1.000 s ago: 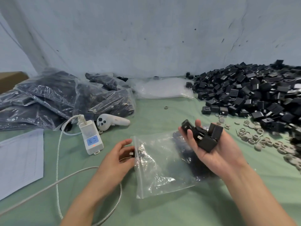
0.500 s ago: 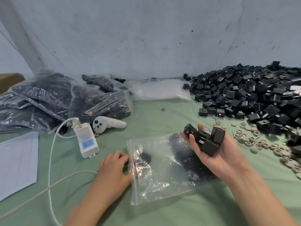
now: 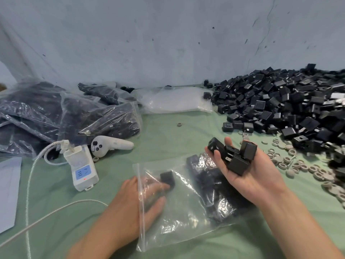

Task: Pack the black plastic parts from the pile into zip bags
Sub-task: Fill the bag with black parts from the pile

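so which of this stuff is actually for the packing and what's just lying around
For the job: pile; black parts in the right hand; zip bag with the left hand in it; filled bags.
Lying about: white controller; power strip; grey rings; paper.

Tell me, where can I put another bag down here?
Bare green cloth lies between the white controller and the black pile, beyond the open zip bag. The right is crowded with grey rings, the left with filled bags and cable.
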Available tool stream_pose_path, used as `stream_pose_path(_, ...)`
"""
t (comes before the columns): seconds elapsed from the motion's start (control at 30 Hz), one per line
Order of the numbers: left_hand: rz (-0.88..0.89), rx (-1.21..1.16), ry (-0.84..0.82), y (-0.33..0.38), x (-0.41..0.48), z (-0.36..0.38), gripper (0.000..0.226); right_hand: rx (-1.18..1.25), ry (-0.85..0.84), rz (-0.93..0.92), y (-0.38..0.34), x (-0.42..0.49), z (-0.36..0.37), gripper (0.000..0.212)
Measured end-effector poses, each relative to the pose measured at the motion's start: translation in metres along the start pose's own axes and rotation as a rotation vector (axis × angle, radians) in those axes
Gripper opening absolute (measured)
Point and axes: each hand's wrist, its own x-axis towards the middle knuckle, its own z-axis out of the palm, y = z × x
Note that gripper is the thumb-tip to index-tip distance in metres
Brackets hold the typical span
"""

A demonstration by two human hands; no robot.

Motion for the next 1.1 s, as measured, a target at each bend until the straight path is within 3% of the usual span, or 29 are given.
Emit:
stream_pose_path(0.13, 0.003, 0.019, 0.022, 0.007, 0.018, 0.012, 0.038, -0.024, 0.021, -0.028, 0.001, 0.003, 0.0, 0.045)
stream_pose_path(0.33, 0.157, 0.099, 0.076, 0.011, 0.043, 0.026, 0.027, -0.029, 0.037, -0.079, 0.002, 0.007, 0.003, 0.043)
stream_pose_path(0.53, 0.146, 0.123, 0.108, 0.015, 0.052, 0.031, 0.036, -0.034, 0.051, -0.178, 0.006, 0.011, 0.005, 0.062)
stream_pose_path(0.73, 0.121, -0.029, 0.124, 0.01, 0.049, 0.026, 0.033, 0.002, 0.06, -0.16, 0.013, 0.012, 0.006, 0.041)
stream_pose_path(0.8, 0.032, -0.122, 0.133, 0.007, 0.044, 0.018, 0.03, -0.004, 0.057, -0.151, 0.016, 0.011, 0.004, 0.038)
stream_pose_path(0.9, -0.261, -0.14, 0.121, -0.001, 0.03, 0.001, 0.03, 0.002, 0.021, -0.144, 0.022, 0.007, 0.004, 0.03)
stream_pose_path(1.0, -0.543, -0.163, 0.455, -0.006, 0.018, -0.015, 0.032, -0.017, -0.008, -0.114, 0.028, 0.0, 0.004, 0.03)
stream_pose_path(1.1, -0.532, -0.303, 0.681, 0.012, 0.014, -0.026, 0.034, -0.037, -0.034, -0.075, 0.035, -0.007, 0.002, 0.026)
